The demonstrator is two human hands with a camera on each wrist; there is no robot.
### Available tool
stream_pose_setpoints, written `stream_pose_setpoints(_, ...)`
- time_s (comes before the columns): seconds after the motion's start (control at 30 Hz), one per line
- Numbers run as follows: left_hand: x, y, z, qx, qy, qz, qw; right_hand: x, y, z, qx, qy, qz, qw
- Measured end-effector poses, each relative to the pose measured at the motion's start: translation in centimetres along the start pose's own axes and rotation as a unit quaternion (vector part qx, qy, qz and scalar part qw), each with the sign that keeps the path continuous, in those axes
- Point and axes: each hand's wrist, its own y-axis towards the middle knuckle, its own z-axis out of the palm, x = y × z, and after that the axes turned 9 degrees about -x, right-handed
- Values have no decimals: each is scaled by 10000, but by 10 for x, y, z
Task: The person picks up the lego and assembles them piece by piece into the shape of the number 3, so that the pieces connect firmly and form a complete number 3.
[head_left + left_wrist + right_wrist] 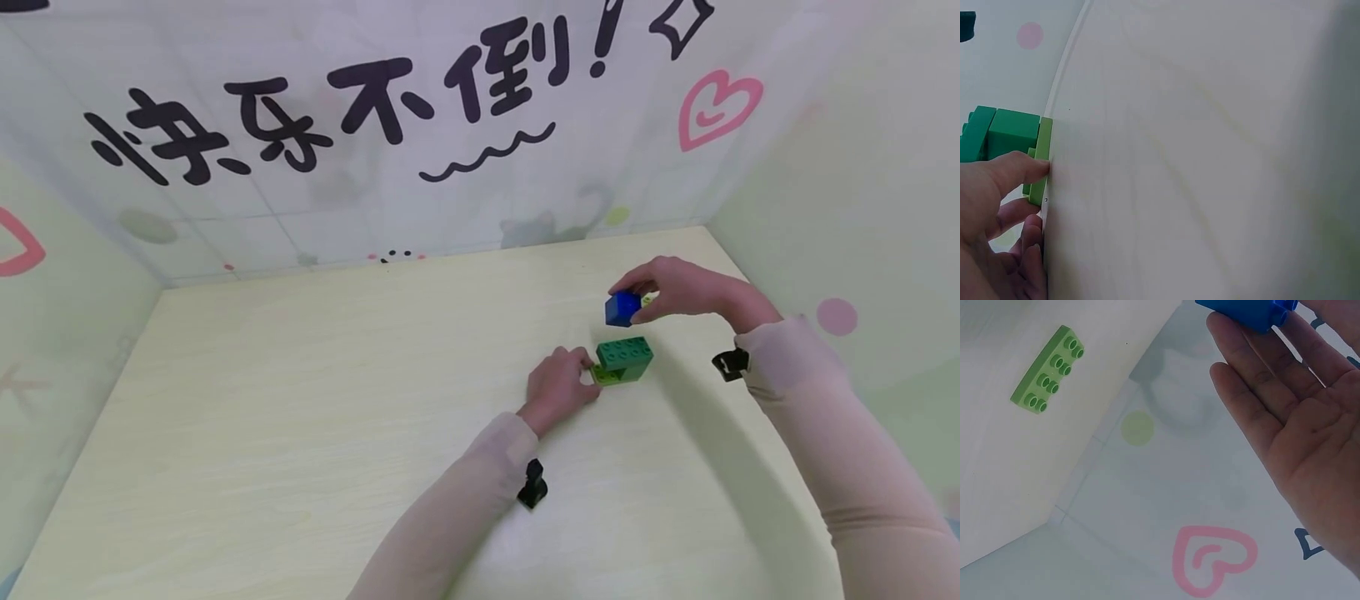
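Observation:
My right hand [678,287] holds a blue toy building brick [622,309] in the air, just beyond a small green stack. In the right wrist view only part of the blue brick [1241,312] shows, at the top edge by the fingers. The stack has dark green bricks [626,354] on a light green base plate [606,375]. At its left end my left hand [557,385] pinches the light green plate [1042,172] between thumb and finger. The upper dark green brick overhangs toward the left hand.
Another light green plate with studs [1047,372] lies on the pale wooden table [337,400]; in the head view my right hand mostly hides it. Walls with printed drawings [465,208] border the table at the back and sides.

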Motion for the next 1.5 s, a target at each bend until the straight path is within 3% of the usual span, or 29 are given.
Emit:
stream_pose_setpoints(0.83, 0, -3, -3, -126, 1, 67, 9999, -1, -32, 10, 107, -61, -499, 9987)
stream_pose_setpoints(1.23, -1, -3, -3, -82, -7, 47, 10000, -3, -37, 14, 90, -44, -297, 9995)
stream_pose_setpoints(1.5, -1, -2, -2, -85, 28, 27, 10000, -7, -42, 19, -237, 73, -292, 9993)
